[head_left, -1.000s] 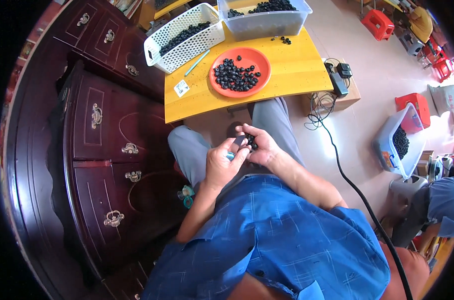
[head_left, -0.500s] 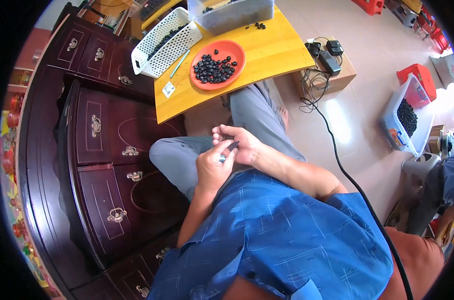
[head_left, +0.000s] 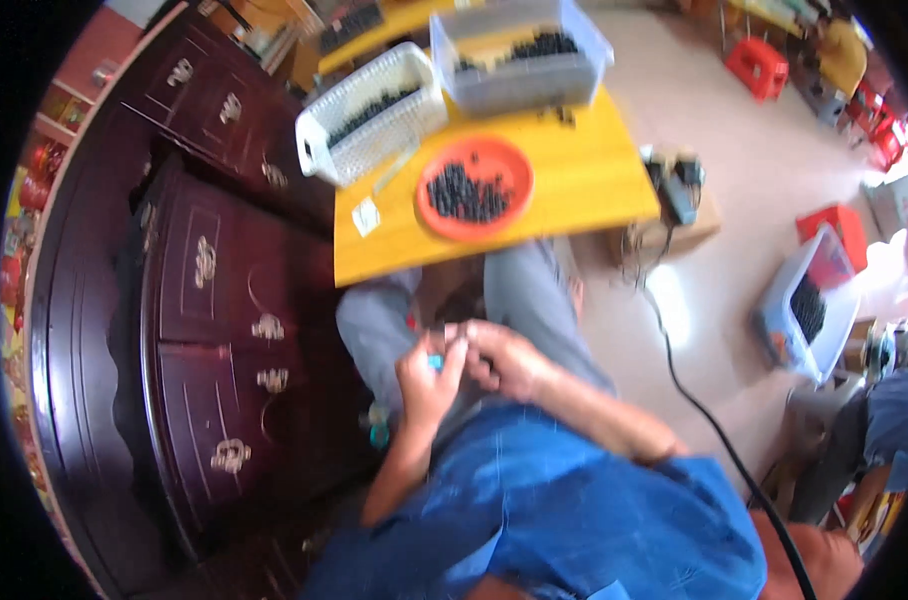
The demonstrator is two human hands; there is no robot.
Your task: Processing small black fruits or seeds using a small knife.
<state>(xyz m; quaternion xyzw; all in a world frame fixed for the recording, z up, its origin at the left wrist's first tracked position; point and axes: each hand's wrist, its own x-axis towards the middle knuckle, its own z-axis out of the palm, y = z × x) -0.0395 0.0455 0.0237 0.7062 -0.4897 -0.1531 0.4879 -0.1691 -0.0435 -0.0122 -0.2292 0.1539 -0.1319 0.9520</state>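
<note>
My left hand [head_left: 430, 385] is closed round a small knife, of which a bit of teal handle [head_left: 435, 362] shows. My right hand [head_left: 512, 362] meets it over my lap, its fingers curled in at the left fingertips. Whatever lies between those fingers is hidden and blurred. Beyond my knees, on a yellow table [head_left: 584, 195], stands an orange-red plate [head_left: 522, 205] with many small dark, bean-like pieces [head_left: 464, 193] on it.
Behind the plate are a white perforated basket [head_left: 319, 125] and a clear plastic bin [head_left: 524, 95], both with dark pieces. A dark wooden cabinet [head_left: 189, 290] rises close on the left. A black cable [head_left: 719, 390] runs past my right side. Another person [head_left: 894, 415] sits far right.
My hands have shifted, and the right fingers have curled in from a more open palm. The dark pointed blade seen earlier no longer shows clearly. The whole view has tilted, with the table lower.
</note>
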